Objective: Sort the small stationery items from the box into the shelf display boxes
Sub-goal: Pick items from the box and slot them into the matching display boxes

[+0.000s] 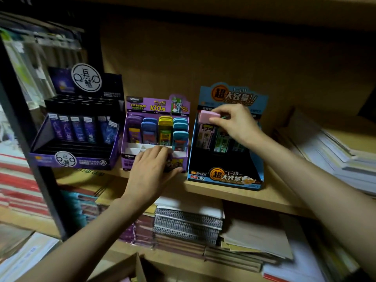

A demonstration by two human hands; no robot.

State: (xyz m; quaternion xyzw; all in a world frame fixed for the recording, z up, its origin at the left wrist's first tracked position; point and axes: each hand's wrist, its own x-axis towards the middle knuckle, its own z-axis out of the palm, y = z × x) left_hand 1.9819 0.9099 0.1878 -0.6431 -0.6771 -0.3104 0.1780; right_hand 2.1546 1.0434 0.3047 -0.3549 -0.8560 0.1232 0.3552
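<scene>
Over blue carton | right hand pinches pink rectangular case | left hand grips purple carton

- Light-brown wooden shelf board runs across the middle.
- Brown back panel behind it, dimly lit.
- Black upright post at the board's left end.

The right hand pinches a small pink rectangular plastic case in its fingers above the back rows of the blue cardboard display box. The left hand grips the front wall of the purple cardboard display box beside it, which holds purple, blue, yellow and teal cases. Both boxes stand on a wooden shelf.
</scene>
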